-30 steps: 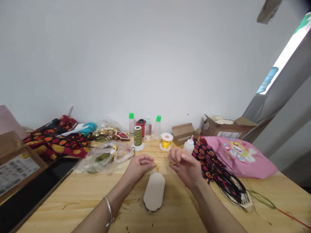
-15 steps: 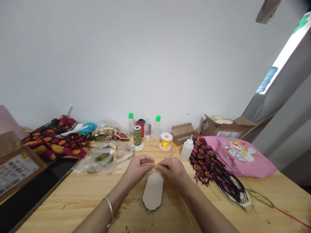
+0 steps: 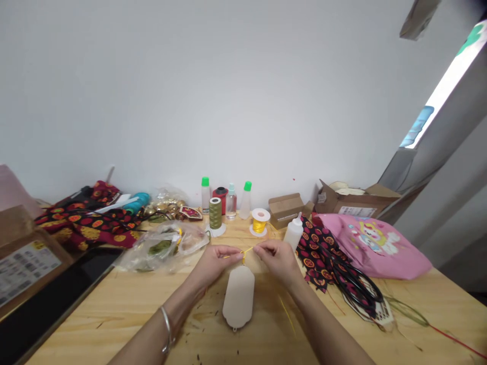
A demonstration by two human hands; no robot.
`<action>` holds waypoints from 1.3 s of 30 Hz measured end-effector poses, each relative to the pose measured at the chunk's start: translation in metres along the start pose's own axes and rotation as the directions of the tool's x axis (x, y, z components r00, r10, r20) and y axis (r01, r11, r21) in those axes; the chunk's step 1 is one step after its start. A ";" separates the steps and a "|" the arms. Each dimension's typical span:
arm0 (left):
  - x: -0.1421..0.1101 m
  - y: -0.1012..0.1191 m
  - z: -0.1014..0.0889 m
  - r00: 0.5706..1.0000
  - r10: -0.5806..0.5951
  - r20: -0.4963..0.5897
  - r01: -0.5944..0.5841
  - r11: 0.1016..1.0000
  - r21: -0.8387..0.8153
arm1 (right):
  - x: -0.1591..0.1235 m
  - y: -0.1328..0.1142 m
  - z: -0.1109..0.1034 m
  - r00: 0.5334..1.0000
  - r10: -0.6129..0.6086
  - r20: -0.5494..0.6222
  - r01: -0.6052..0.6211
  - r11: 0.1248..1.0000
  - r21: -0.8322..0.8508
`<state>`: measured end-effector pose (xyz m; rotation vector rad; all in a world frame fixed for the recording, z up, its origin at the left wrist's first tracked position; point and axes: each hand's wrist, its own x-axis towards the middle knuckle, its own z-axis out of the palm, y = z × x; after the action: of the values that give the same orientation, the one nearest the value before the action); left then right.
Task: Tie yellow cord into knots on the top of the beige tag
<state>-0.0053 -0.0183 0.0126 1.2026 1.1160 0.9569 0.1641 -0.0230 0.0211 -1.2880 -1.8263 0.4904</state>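
A flat beige cardboard tag (image 3: 238,302) with a scalloped outline lies on the wooden table (image 3: 114,314) in front of me. A thin yellow cord (image 3: 245,251) runs from its top end between my two hands. My left hand (image 3: 213,262) pinches the cord just left of the tag's top. My right hand (image 3: 277,257) pinches the cord's other part a little to the right and higher. A loose tail of yellow cord (image 3: 286,312) trails along the table under my right forearm. Behind the hands stands a spool of yellow cord (image 3: 261,221).
Behind stand an olive thread cone (image 3: 215,215), a red spool (image 3: 220,195), small green-capped bottles (image 3: 205,191) and a white squeeze bottle (image 3: 293,233). Patterned fabric (image 3: 325,256) with black scissors (image 3: 361,286) and a pink bag (image 3: 371,244) lie right. A plastic bag (image 3: 163,245) and boxes (image 3: 23,253) lie left.
My right hand came in from the right to meet the left at the tag's top, then drew slightly apart and upward, stretching the yellow cord between the hands.
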 end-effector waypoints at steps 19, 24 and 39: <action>-0.006 0.008 0.004 0.995 0.053 0.090 -0.049 0.998 -0.051 | 0.004 -0.012 -0.003 0.956 0.253 -0.150 -0.146 0.850 0.506; -0.007 0.009 0.006 0.998 0.034 0.046 -0.036 0.998 0.053 | 0.003 -0.017 -0.003 0.951 0.289 -0.113 -0.178 0.806 0.565; -0.009 0.010 0.005 0.996 0.061 0.067 -0.069 0.991 0.119 | 0.002 -0.006 0.003 0.931 0.294 -0.214 -0.086 0.751 0.655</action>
<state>-0.0022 -0.0270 0.0238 1.3660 1.1025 0.9044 0.1584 -0.0230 0.0243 -0.9964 -1.1103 0.8853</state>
